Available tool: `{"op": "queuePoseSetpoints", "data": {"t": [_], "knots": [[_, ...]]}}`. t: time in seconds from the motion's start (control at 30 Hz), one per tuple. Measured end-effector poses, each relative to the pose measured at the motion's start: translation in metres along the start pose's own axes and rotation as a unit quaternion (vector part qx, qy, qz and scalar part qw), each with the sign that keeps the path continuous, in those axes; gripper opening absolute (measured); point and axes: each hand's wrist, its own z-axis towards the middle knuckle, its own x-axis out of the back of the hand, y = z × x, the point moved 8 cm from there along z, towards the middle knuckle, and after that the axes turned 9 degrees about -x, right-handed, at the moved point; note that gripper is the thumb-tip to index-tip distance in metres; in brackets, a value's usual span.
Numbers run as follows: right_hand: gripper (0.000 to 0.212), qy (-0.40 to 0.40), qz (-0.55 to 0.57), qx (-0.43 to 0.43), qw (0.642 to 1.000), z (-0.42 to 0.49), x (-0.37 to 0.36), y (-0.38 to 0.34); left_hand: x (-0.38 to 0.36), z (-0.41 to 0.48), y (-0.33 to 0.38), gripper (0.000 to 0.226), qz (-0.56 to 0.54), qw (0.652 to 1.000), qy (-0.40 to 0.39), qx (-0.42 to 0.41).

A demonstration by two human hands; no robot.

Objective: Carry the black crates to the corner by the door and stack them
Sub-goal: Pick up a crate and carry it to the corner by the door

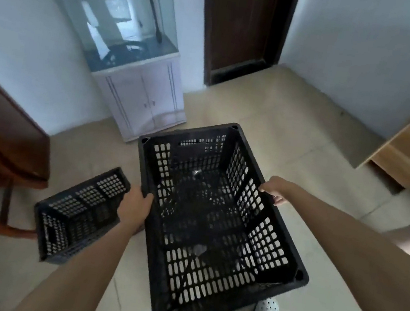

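The crate is held up over the floor, its long axis toward the door. The left hand and right hand each have fingers clamped on one long rim, toward the far half. A second crate sits on the floor just left of it. Being empty perforated plastic, it is probably light and stiff, and more bulky than heavy. The solid rim or the slot in the end wall look like the surest holds. No brand, label or writing can be read.
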Motion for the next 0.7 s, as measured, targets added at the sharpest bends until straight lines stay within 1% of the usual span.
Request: {"op": "queuePoseSetpoints", "data": {"t": [0.1, 0.2, 0.27, 0.33, 0.4, 0.53, 0.6, 0.7], "knots": [[0.048, 0.011, 0.032, -0.024, 0.999, 0.028, 0.056, 0.043, -0.033, 0.024, 0.078, 0.028, 0.007, 0.999, -0.032, -0.036], [0.048, 0.012, 0.065, -0.028, 0.997, 0.059, 0.110, 0.080, -0.067, 0.058, 0.150, 0.033, -0.041, 0.995, -0.060, -0.066], [0.049, 0.010, 0.085, -0.031, 0.996, 0.082, 0.145, 0.102, -0.090, 0.082, 0.192, 0.030, -0.038, 0.994, -0.065, -0.079], [0.049, 0.010, 0.105, -0.034, 0.994, 0.103, 0.178, 0.120, -0.111, 0.103, 0.233, 0.022, -0.019, 0.994, -0.049, -0.099], [0.051, 0.010, 0.126, -0.034, 0.991, 0.124, 0.209, 0.135, -0.122, 0.110, 0.282, 0.019, -0.014, 0.992, -0.025, -0.121], [0.051, 0.022, 0.150, -0.031, 0.988, 0.160, 0.262, 0.157, -0.149, 0.128, 0.351, 0.024, 0.022, 0.991, -0.021, -0.131], [0.047, 0.030, 0.164, -0.028, 0.986, 0.176, 0.285, 0.162, -0.161, 0.142, 0.375, 0.028, 0.046, 0.989, -0.015, -0.138], [0.043, 0.034, 0.177, -0.029, 0.983, 0.202, 0.319, 0.165, -0.180, 0.168, 0.413, 0.028, 0.053, 0.986, -0.023, -0.154]]}}
